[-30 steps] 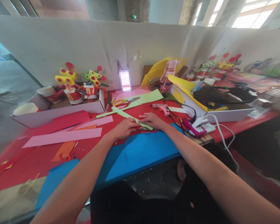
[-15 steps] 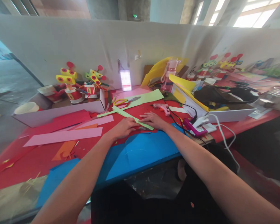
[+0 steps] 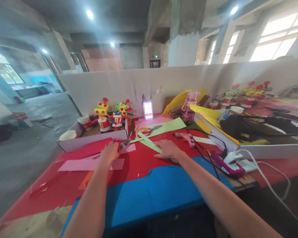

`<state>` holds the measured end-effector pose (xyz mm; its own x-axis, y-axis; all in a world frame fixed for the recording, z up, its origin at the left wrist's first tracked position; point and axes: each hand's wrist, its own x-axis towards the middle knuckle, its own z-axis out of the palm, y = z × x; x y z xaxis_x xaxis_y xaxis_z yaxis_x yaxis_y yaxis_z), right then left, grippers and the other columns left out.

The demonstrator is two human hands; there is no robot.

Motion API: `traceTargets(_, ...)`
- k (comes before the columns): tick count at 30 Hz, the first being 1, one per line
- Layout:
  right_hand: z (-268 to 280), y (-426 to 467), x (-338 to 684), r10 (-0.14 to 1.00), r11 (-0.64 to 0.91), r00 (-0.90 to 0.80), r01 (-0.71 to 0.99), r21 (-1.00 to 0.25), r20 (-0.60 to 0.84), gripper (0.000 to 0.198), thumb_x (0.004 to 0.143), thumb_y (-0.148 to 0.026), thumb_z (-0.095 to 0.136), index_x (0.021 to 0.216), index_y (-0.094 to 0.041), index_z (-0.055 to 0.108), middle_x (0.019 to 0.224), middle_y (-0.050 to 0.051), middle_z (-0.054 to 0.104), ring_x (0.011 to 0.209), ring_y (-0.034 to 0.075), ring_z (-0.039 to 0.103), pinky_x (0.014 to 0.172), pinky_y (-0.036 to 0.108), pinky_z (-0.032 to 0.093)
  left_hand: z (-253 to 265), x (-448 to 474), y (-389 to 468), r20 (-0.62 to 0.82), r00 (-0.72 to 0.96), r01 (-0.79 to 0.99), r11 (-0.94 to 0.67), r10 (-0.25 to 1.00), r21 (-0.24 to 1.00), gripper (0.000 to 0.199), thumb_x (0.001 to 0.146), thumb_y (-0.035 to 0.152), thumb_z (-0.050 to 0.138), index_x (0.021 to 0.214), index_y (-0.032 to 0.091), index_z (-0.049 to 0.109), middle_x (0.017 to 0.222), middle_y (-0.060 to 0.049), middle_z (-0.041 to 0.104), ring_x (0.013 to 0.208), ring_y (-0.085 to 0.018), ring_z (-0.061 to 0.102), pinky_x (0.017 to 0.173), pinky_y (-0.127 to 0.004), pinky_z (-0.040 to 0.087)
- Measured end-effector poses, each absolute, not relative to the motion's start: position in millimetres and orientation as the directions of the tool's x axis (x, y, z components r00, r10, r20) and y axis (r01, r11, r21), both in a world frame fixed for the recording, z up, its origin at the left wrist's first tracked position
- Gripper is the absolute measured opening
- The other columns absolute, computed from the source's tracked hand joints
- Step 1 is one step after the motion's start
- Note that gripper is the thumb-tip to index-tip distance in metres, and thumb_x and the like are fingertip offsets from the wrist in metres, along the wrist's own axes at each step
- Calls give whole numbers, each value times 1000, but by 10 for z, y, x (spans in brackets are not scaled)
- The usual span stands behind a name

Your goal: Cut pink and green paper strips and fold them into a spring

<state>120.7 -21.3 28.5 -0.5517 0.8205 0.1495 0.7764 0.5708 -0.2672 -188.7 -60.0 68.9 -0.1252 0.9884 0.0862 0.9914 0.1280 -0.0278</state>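
Observation:
My left hand [image 3: 110, 152] is closed around the red handle of what look like scissors [image 3: 124, 143], their grey blades pointing right. My right hand [image 3: 167, 149] lies palm down, its fingers stretched out over the lower end of a light green paper strip [image 3: 149, 142]. Beyond the strip lie yellow-handled scissors [image 3: 142, 130] on a wider green paper sheet [image 3: 172, 125]. A pink paper strip [image 3: 89, 165] lies beside my left wrist, with red paper [image 3: 94, 148] behind it.
At the left, a white box [image 3: 94, 140] holds paper cups and two cup figures. A pink glue gun [image 3: 187, 138], a purple power strip [image 3: 227, 165] with cables, and an open box [image 3: 268, 151] stand to the right. Blue sheeting [image 3: 149, 195] covers the front edge.
My left hand has left the green strip and moved left onto the red-handled scissors. My right hand stays at the strip's near end. The view has tilted up and turned left.

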Motion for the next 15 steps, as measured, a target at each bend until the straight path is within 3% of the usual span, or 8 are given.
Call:
traceTargets(2, 314, -197, 997, 863, 504, -490, 827, -250, 119, 76, 73, -51, 68, 141, -21, 48, 130, 16, 60, 120, 35, 53, 95, 43, 42, 700, -1820, -600, 139, -111, 992, 117, 984, -41, 34, 79, 17, 58, 113, 19, 61, 120, -14, 59, 113, -33, 54, 87, -43, 46)
traceTargets(5, 272, -176, 844, 874, 487, -463, 828, -279, 149, 66, 79, -48, 62, 138, -21, 49, 130, 15, 59, 120, 32, 52, 96, 42, 41, 718, -1590, -516, 199, 81, 997, -80, 977, -15, 35, 85, 19, 52, 119, 21, 59, 122, -11, 61, 117, -28, 52, 96, -41, 43)
traceTargets(8, 178, -168, 864, 847, 531, -490, 804, -268, 207, 42, 87, -34, 54, 127, -23, 59, 123, 12, 62, 114, 26, 53, 96, 38, 38, 667, -1326, -356, 201, 280, 960, -277, 939, -44, 45, 84, 8, 46, 125, 21, 58, 127, -10, 60, 120, -24, 51, 99, -40, 41)
traceTargets(11, 101, -153, 929, 815, 578, -532, 773, -260, 231, 37, 86, -17, 51, 119, -26, 64, 115, 8, 65, 110, 22, 54, 96, 35, 37, 547, -1105, -168, 136, 501, 865, -489, 855, -110, 58, 82, -1, 41, 132, 26, 53, 139, -6, 53, 131, -23, 42, 105, -42, 36)
traceTargets(15, 99, -119, 956, 813, 579, -517, 767, -278, 268, 40, 82, -6, 49, 109, -26, 69, 107, 7, 68, 106, 21, 56, 92, 33, 39, 460, -907, 32, 43, 567, 813, -550, 823, -193, 37, 90, 10, 41, 116, 20, 65, 119, -11, 66, 120, -25, 52, 104, -44, 36)
